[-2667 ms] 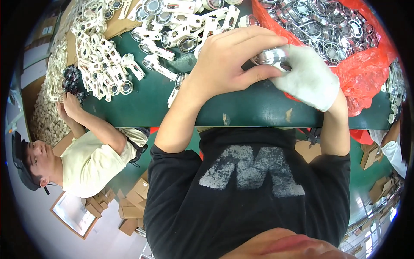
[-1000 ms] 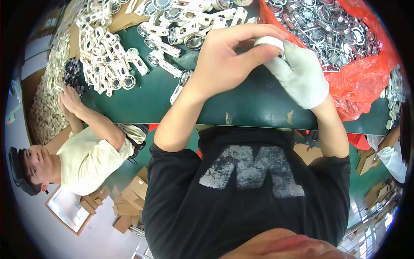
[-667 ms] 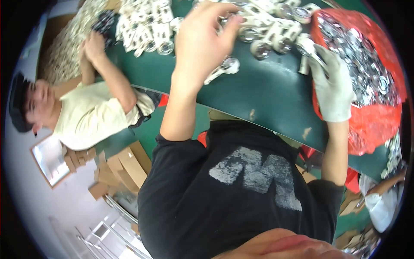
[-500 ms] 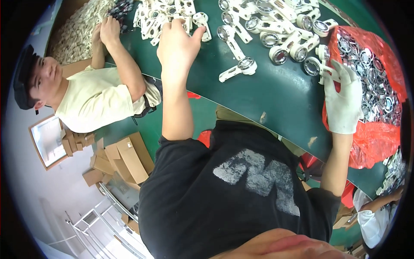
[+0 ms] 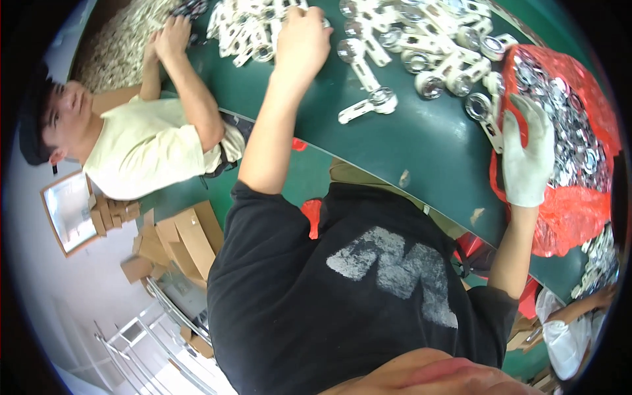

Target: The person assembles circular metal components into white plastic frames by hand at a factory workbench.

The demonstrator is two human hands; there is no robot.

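My bare left hand (image 5: 304, 41) reaches over a heap of white plastic handle-shaped parts (image 5: 242, 29) at the far edge of view. Its fingers are bent down and closed; what they grip is hidden behind the knuckles. My right hand (image 5: 528, 155), in a white glove, is open at the edge of a red plastic bag (image 5: 571, 220) of shiny chrome rings (image 5: 569, 141). Red plastic shows between its thumb and fingers. Just left of the glove lies a white part with a chrome ring (image 5: 479, 106). Another such part (image 5: 382, 100) lies alone mid-table.
More white parts with chrome rings (image 5: 438, 49) are spread at the far side of the green table (image 5: 421, 155). At left, a co-worker in a cream shirt (image 5: 155, 155) works beside a large heap of small pale pieces (image 5: 122, 56). Cardboard boxes (image 5: 187, 240) stand on the floor.
My left hand has moved right and farther away, and its spread thumb has drawn in. Beside my right hand, the white part's handle has swung to point toward me.
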